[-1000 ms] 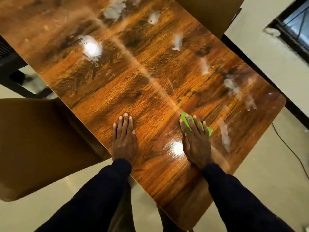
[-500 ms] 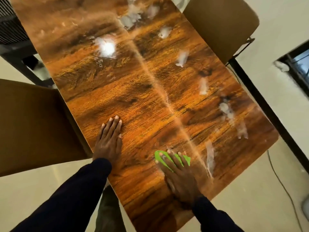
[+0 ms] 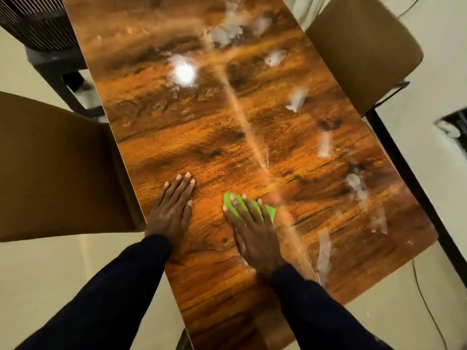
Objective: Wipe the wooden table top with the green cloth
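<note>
The glossy wooden table top runs away from me, streaked with a pale smear line down its middle and several whitish patches on its right side. My right hand lies flat on the green cloth, pressing it onto the wood near the table's near end; only the cloth's far edge shows past my fingers. My left hand rests flat on the bare wood to the left of the cloth, fingers together, holding nothing.
A brown chair stands against the table's left edge and another brown chair at the far right. A dark slatted object sits at the far left. A cable lies on the pale floor at right.
My right hand slid the cloth from the right of the smear line toward the near end and to its left. The view turned, so the table now runs straighter ahead.
</note>
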